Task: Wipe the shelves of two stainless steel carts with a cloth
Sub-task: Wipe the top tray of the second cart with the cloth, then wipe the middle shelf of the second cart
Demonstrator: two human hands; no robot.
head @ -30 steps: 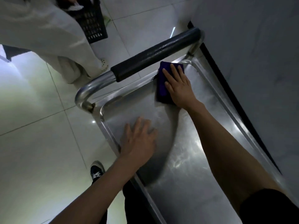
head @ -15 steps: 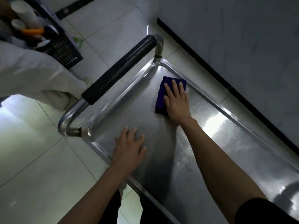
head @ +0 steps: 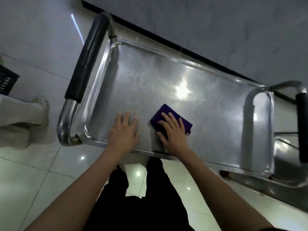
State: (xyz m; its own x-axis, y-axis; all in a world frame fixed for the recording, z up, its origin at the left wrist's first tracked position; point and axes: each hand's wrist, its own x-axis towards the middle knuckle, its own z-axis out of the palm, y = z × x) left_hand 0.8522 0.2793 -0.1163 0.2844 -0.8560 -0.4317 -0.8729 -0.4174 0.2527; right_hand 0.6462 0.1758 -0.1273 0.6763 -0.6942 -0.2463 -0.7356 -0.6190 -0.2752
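Purple cloth [head: 173, 121] lies on the cart's top shelf [head: 150, 84] near its front rim, pressed flat under the right hand [head: 174, 132] with straight fingers for wiping contact, while the left hand [head: 124, 130], fingers spread, braces just beside it, likely steadying the cart.

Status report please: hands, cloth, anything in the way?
Both hands flat, left hand on top shelf, right hand pressing purple cloth. Cloth near shelf's near edge. Nothing in the way on shelf.
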